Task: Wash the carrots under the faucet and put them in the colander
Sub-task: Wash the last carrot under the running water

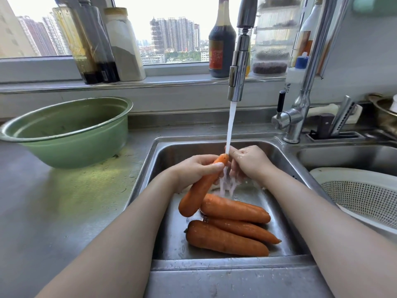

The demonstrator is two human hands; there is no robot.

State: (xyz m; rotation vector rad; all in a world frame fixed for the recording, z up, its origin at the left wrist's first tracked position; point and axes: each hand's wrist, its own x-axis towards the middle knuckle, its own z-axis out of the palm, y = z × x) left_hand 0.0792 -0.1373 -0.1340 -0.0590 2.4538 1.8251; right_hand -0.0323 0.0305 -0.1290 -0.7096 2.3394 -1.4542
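One carrot (198, 191) sits in the curled fingers of the left hand (193, 169) above the sink (169, 241), long axis slanting: narrow end up at the stream (231, 125), blunt end down-left. The right hand (250, 163) hangs loose-fingered in the water, perhaps touching the tip. Turn it while rubbing lengthwise.
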